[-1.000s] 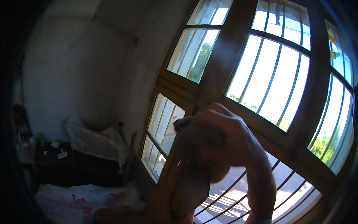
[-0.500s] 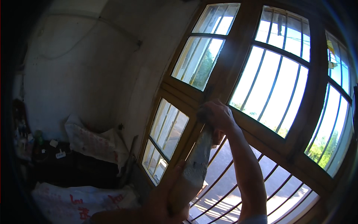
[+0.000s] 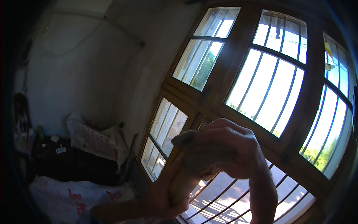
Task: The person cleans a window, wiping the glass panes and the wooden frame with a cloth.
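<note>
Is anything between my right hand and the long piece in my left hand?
Yes: what looks like a greyish cloth, bunched under the right hand, toward the upper part of the long piece in the left hand. Nothing else visible does.

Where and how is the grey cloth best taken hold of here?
Probably by the loose end of the grey cloth, coming from the picture's left: it juts past the right hand, which covers much of the rest, and looks limp enough to pinch.
</note>
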{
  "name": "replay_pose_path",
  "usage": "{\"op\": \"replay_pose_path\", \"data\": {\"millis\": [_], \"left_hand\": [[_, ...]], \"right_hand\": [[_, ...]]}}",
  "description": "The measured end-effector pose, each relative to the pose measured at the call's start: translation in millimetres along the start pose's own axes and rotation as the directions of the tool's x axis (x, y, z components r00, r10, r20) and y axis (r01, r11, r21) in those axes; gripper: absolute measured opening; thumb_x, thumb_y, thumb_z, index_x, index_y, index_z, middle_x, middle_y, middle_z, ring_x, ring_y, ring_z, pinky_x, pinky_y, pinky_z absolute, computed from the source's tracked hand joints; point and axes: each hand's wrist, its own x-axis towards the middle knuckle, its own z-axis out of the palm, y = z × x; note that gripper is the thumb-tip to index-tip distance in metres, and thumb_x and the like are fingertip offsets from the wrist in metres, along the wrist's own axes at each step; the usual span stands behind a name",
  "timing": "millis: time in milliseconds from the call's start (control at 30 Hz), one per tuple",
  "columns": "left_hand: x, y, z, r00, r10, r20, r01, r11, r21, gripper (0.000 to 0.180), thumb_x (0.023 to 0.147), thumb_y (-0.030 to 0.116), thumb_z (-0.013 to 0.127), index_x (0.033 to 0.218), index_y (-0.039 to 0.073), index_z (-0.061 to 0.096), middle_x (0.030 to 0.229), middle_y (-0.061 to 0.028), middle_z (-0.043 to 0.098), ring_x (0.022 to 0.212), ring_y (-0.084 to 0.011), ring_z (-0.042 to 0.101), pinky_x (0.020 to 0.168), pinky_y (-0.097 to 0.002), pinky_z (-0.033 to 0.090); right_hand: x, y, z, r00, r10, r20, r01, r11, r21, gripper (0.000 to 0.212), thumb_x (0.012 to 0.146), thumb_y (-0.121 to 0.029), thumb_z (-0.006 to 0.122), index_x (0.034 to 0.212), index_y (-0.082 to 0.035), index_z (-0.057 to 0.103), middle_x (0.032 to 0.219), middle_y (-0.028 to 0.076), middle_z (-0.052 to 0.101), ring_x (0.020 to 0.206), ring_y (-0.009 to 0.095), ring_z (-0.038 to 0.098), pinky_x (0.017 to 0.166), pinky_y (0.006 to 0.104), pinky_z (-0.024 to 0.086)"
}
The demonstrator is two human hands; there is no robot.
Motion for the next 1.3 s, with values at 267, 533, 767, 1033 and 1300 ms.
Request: {"op": "replay_pose_path", "data": {"millis": [267,533,767,1033,1300], "left_hand": [[-11.3,-15.1,8.0,0.996,0.087,0.024,-0.091,0.962,0.258,0.083,0.083,0.014,0.069,0.151,-0.008,0.025,0.125,-0.0202,0.055,0.103,-0.0258,0.061,0.086,-0.0350,0.049],[-3.4,13.2,-10.7,0.948,-0.270,0.170,0.308,0.911,-0.275,0.096,0.080,0.012,0.069,0.157,0.000,0.012,0.133,-0.0191,0.049,0.114,-0.0250,0.056,0.095,-0.0366,0.047],[-4.9,6.7,-21.5,0.991,-0.128,0.046,0.130,0.991,-0.026,0.092,0.082,0.014,0.070,0.155,-0.002,0.017,0.131,-0.0199,0.051,0.108,-0.0262,0.059,0.090,-0.0339,0.048],[0.1,-44.4,-102.1,0.968,-0.209,-0.139,0.192,0.973,-0.127,0.064,0.083,0.022,0.069,0.136,-0.001,0.042,0.106,-0.0077,0.060,0.098,-0.0137,0.060,0.083,-0.0324,0.051],[8.7,-76.7,-143.7,0.949,-0.207,-0.238,0.185,0.976,-0.114,0.059,0.087,0.021,0.063,0.139,0.001,0.045,0.128,-0.0172,0.062,0.114,-0.0294,0.065,0.089,-0.0409,0.057]], "right_hand": [[15.7,-31.4,10.7,0.964,-0.244,0.111,0.265,0.924,-0.274,0.022,0.069,-0.019,0.076,0.091,-0.015,0.072,0.100,0.005,0.061,0.090,0.020,0.061,0.075,0.0328,0.052],[15.0,101.3,16.4,0.941,0.290,0.175,-0.176,0.859,-0.480,0.043,0.076,-0.010,0.077,0.117,-0.018,0.069,0.101,0.008,0.063,0.098,0.029,0.065,0.084,0.0399,0.054],[-15.5,202.9,24.7,0.967,0.252,-0.038,-0.176,0.551,-0.815,0.028,0.085,-0.018,0.065,0.113,-0.022,0.067,0.111,0.008,0.058,0.107,0.031,0.055,0.095,0.0462,0.044],[-9.6,218.4,29.2,0.939,0.305,-0.162,-0.292,0.450,-0.844,0.018,0.084,-0.017,0.063,0.101,-0.018,0.066,0.105,0.009,0.063,0.104,0.033,0.059,0.090,0.0454,0.049],[39.3,160.8,80.3,0.972,0.226,-0.068,-0.209,0.690,-0.693,0.033,0.079,-0.013,0.066,0.112,-0.016,0.063,0.108,0.012,0.061,0.110,0.033,0.058,0.092,0.0461,0.047]]}}
